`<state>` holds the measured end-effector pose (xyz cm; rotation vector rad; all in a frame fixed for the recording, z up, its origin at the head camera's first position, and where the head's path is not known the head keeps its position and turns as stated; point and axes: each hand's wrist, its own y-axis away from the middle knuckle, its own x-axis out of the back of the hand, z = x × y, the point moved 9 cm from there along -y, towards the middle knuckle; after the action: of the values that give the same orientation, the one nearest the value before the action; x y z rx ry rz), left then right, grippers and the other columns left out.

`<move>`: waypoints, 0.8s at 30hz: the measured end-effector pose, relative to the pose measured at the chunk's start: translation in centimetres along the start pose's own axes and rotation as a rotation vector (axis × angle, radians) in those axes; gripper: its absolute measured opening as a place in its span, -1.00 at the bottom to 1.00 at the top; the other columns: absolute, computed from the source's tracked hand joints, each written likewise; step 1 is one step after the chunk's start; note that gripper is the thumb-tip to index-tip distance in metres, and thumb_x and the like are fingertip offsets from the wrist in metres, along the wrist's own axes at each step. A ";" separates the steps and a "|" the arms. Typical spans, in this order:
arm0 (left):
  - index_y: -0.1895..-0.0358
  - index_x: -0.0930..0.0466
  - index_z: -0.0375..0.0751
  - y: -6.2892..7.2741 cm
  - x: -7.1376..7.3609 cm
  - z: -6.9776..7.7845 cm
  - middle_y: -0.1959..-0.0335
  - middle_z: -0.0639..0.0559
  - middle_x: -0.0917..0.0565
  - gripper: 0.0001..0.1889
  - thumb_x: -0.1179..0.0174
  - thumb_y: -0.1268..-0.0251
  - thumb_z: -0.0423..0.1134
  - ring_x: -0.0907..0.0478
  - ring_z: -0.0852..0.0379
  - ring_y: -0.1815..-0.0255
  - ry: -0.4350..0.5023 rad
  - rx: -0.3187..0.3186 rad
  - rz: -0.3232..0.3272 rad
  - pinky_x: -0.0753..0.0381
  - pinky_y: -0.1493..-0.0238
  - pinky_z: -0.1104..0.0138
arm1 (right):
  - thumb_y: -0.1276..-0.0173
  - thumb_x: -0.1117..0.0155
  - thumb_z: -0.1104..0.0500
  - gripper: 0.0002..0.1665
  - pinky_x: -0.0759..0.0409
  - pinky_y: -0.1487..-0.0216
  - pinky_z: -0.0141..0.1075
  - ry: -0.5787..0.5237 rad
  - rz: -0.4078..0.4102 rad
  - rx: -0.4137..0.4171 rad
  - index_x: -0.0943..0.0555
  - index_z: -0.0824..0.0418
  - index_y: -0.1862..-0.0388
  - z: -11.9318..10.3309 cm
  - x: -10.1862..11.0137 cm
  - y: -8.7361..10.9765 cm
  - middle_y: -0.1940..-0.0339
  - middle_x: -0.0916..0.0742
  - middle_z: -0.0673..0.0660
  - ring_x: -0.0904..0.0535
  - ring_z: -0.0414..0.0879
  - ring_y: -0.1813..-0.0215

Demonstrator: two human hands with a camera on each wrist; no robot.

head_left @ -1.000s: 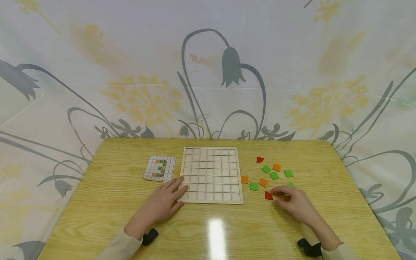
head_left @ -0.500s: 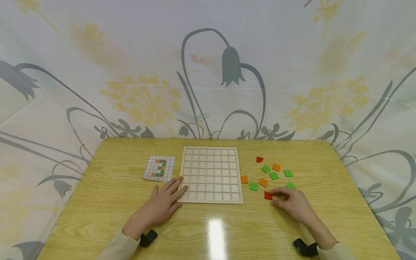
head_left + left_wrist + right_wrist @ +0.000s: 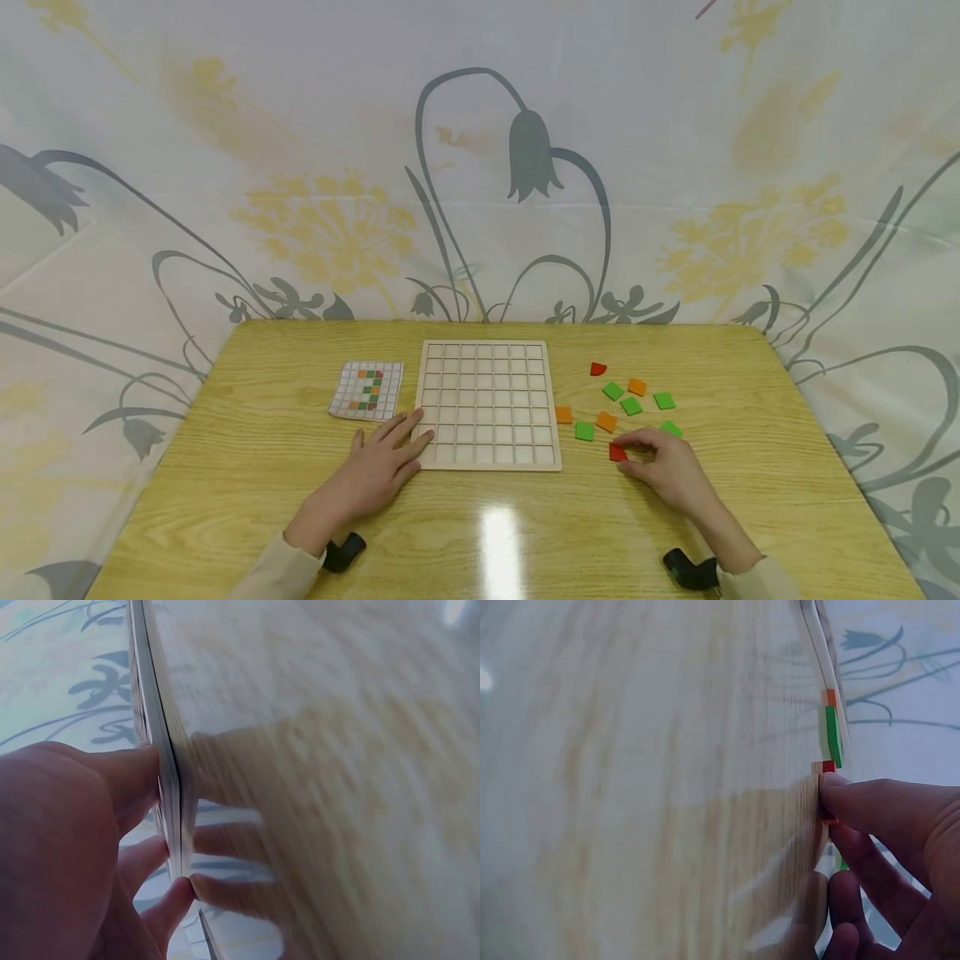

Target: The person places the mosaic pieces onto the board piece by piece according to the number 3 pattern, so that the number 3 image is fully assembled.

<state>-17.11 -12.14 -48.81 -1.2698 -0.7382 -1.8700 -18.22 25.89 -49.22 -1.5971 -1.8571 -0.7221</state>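
My left hand [image 3: 375, 475] lies with fingers spread at the lower left corner of the wooden grid board [image 3: 554, 400]. Its fingertips rest on the board's left edge, and the left wrist view shows the thumb [image 3: 135, 776] against that edge. To the right of the board, my right hand [image 3: 670, 471] pinches a red quarter-circle tile [image 3: 617, 452] between thumb and fingers, low at the tabletop. Part of this red tile [image 3: 829, 766] is hidden behind the thumb in the right wrist view.
Several green tiles [image 3: 584, 431] and orange tiles [image 3: 637, 387] lie scattered right of the board, with another red quarter-circle tile [image 3: 597, 368] behind them. A paper pattern card [image 3: 348, 387] lies left of the board. A patterned cloth [image 3: 480, 208] hangs behind the wooden table [image 3: 420, 542].
My right hand has shifted slightly left, and its thumb and fingers have closed onto the red tile. The left hand stays at the board's edge.
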 end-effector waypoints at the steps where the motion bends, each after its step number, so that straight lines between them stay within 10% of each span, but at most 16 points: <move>1: -0.52 -0.31 -0.04 0.0 0.0 0.0 -0.60 -0.09 -0.07 -0.49 -0.01 -0.58 -0.09 -0.03 -0.23 -0.56 0.002 -0.001 0.001 -0.04 -0.17 -0.55 | -0.17 -0.53 0.27 -0.69 -0.61 0.10 -0.14 -0.002 -0.005 -0.005 -0.76 0.15 0.08 0.0 0.0 0.0 0.13 -0.75 0.03 -0.65 0.01 0.09; 24: -0.50 -0.33 -0.08 -0.1 0.0 0.1 -0.59 -0.13 -0.10 -0.48 -0.06 -0.55 -0.11 -0.04 -0.28 -0.54 0.047 -0.018 0.016 0.02 -0.13 -0.59 | -0.17 -0.55 0.17 -0.72 -0.49 0.15 -0.14 0.085 -0.075 0.016 -0.78 0.10 0.11 -0.7 -0.8 -0.6 0.32 -0.66 -0.06 -0.51 -0.13 0.23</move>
<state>-17.17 -12.04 -48.79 -1.2356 -0.6862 -1.8908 -18.70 24.76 -49.32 -1.4710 -1.8647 -0.7933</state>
